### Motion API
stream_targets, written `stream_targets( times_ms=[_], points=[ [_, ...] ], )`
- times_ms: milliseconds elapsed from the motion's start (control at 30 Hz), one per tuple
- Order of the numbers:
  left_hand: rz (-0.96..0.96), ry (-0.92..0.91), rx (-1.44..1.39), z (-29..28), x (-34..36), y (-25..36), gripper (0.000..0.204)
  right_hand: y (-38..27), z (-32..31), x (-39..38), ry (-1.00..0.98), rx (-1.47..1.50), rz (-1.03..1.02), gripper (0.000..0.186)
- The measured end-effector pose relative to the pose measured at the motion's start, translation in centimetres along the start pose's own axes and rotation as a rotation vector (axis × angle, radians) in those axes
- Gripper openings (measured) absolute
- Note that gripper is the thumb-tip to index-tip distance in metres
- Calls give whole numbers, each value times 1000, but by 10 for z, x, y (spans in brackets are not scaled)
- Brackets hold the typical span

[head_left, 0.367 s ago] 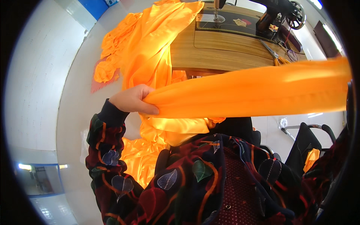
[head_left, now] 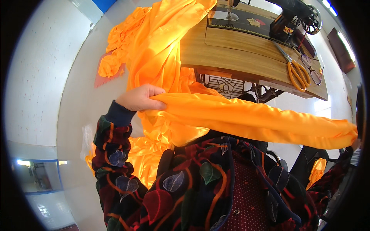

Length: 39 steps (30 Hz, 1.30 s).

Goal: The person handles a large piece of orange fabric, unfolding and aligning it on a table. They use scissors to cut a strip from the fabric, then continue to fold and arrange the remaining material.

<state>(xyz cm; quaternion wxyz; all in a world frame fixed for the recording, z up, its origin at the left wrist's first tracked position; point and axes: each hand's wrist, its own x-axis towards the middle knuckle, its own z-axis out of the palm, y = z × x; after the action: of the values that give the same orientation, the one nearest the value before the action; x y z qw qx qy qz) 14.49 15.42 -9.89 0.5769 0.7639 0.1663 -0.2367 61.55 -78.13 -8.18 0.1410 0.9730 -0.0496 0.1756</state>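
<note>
My left hand pinches one end of a long, folded band of orange satin, stretched sideways across my lap. At the far right edge my right hand grips the band where it bunches up, mostly hidden by the cloth and the lens rim. Behind my left hand, a heap of the same satin drapes over the left end of the sewing table and down to the floor.
A black sewing machine sits on the wooden table, with orange-handled scissors and eyeglasses at its right. Below is an iron treadle stand. A black chair stands at lower right.
The band's right end has dropped with my right hand, uncovering the scissors, eyeglasses and table front. The band looks more rippled. My left hand has shifted slightly.
</note>
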Motion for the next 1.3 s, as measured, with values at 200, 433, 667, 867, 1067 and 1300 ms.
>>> stream_targets(
  times_ms=[200, 433, 667, 867, 1067, 1300],
  points=[
    [163, -166, 10, 39, 34, -8, 21, -126, 30, -67, -489, 333, -48, 31],
    [110, -299, -47, 75, 85, -12, 34, -453, -112, -229, -764, 1433, -854, 43],
    [192, -381, -72, 82, 105, -37, 33, -636, -158, -358, -1110, 1319, -1386, 45],
    [62, -265, 267, 55, 87, -92, 38, -625, -126, -346, -1104, 1145, -1433, 24],
    [66, -214, 247, 49, 78, -118, 38, -600, -105, -321, -1175, 1115, -1326, 23],
    [-104, -158, 2, 47, 57, -140, 41, -583, -86, -307, -1113, 1114, -1202, 24]
  ],
)
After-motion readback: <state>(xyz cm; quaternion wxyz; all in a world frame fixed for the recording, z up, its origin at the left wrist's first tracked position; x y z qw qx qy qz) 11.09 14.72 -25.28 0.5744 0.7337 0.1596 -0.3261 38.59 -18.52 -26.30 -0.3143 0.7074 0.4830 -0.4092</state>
